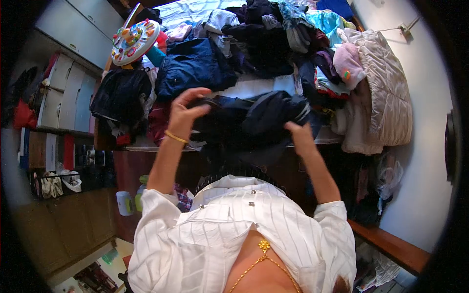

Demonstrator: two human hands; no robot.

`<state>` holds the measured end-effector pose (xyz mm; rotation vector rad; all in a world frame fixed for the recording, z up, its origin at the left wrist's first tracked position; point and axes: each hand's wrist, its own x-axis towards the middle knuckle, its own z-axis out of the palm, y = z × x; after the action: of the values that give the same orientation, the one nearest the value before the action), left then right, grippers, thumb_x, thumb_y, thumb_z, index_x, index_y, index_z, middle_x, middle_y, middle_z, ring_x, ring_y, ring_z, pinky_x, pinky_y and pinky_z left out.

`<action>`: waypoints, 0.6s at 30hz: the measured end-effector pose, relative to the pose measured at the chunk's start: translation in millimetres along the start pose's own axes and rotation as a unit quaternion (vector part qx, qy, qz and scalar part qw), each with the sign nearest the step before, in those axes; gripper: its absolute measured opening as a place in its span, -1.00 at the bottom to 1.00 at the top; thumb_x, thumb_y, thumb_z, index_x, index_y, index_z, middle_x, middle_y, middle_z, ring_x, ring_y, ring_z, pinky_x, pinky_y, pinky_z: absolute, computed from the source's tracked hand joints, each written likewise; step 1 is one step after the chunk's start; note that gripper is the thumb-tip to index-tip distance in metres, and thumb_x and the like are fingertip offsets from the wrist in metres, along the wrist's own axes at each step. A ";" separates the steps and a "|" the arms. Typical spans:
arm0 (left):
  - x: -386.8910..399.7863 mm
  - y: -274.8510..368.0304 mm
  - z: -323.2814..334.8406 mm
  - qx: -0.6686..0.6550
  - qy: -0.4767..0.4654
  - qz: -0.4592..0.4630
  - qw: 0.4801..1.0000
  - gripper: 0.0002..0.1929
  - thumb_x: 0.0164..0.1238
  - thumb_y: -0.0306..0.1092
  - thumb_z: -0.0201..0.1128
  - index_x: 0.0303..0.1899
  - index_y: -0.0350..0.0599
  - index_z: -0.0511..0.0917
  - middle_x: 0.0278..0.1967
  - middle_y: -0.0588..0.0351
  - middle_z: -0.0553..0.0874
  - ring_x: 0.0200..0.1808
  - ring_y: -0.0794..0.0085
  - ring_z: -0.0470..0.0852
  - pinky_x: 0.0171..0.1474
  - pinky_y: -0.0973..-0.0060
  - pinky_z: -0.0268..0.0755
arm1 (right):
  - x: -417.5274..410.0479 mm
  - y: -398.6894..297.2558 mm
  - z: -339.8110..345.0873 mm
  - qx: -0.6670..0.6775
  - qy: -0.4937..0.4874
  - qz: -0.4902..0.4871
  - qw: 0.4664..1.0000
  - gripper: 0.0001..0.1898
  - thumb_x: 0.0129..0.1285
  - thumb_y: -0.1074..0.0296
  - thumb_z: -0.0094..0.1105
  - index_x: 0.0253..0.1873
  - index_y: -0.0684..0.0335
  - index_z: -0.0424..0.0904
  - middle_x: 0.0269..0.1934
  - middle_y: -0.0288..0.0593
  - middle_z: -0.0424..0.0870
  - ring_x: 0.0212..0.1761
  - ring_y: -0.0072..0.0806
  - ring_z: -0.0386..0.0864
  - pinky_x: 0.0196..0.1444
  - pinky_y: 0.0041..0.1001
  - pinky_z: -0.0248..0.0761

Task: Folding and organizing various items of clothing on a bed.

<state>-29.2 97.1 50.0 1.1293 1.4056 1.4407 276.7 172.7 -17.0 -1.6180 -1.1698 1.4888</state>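
Note:
A dark navy garment (253, 117) is stretched between my two hands above the front edge of the bed. My left hand (185, 106), with a gold bangle at the wrist, pinches its left end between thumb and fingers. At the other end, near some white stripes, my right hand (300, 133) grips the cloth; its fingers are largely hidden behind the fabric. Just beyond my left hand lies a folded navy blue garment (192, 66). A heap of black clothes (263, 47) lies farther back. The held garment is slightly blurred and its kind cannot be told.
A round activity toy (135, 42) stands at the back left, beside a black garment (121, 93). Folded clothes, a pink plush item (348, 66) and a cream quilted cover (384, 88) lie on the right by the wall (428, 110). Shelves (66, 95) line the left side.

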 end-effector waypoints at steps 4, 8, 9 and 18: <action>-3.5 34.4 -54.3 0.091 0.085 0.025 0.992 -0.63 -0.12 -0.60 0.32 -0.15 -0.11 0.64 -0.32 0.29 0.56 -0.26 0.63 0.49 -0.11 0.69 0.33 | -3.2 -56.1 -57.2 -0.156 -0.047 -0.174 0.971 -0.64 0.05 0.55 0.05 0.02 0.39 0.44 -0.18 -0.16 0.56 -0.16 -0.42 0.47 -0.03 -0.45 0.33; -28.8 56.4 -87.3 0.177 0.108 0.069 0.976 -0.61 -0.18 -0.63 0.32 -0.17 -0.14 0.65 -0.32 0.29 0.60 -0.26 0.64 0.48 -0.13 0.68 0.32 | -14.9 -107.2 -75.3 -0.186 -0.156 -0.282 0.928 -0.60 -0.04 0.69 -0.04 -0.04 0.31 0.54 -0.24 -0.23 0.61 -0.19 -0.55 0.53 -0.11 -0.57 0.36; -34.5 60.0 -86.6 0.205 0.114 0.064 0.970 -0.62 -0.20 -0.63 0.32 -0.19 -0.15 0.65 -0.31 0.28 0.61 -0.26 0.63 0.48 -0.11 0.67 0.31 | -21.8 -112.1 -75.6 -0.187 -0.164 -0.280 0.927 -0.60 -0.04 0.69 -0.04 -0.04 0.31 0.54 -0.24 -0.23 0.61 -0.19 -0.55 0.53 -0.11 -0.57 0.36; -45.6 12.4 -85.3 0.134 0.031 -0.071 0.988 -0.67 -0.03 -0.49 0.33 -0.13 -0.20 0.61 -0.20 0.18 0.63 -0.09 0.52 0.52 0.06 0.57 0.31 | -44.3 -44.4 -79.4 0.188 -0.225 0.091 0.952 -0.37 -0.21 0.59 -0.13 0.14 0.38 0.40 0.04 -0.06 0.53 0.08 -0.19 0.48 0.19 -0.28 0.31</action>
<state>-98.4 29.3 61.4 1.1296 1.7265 1.2214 348.1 158.8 53.4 -1.1841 -0.8984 2.1314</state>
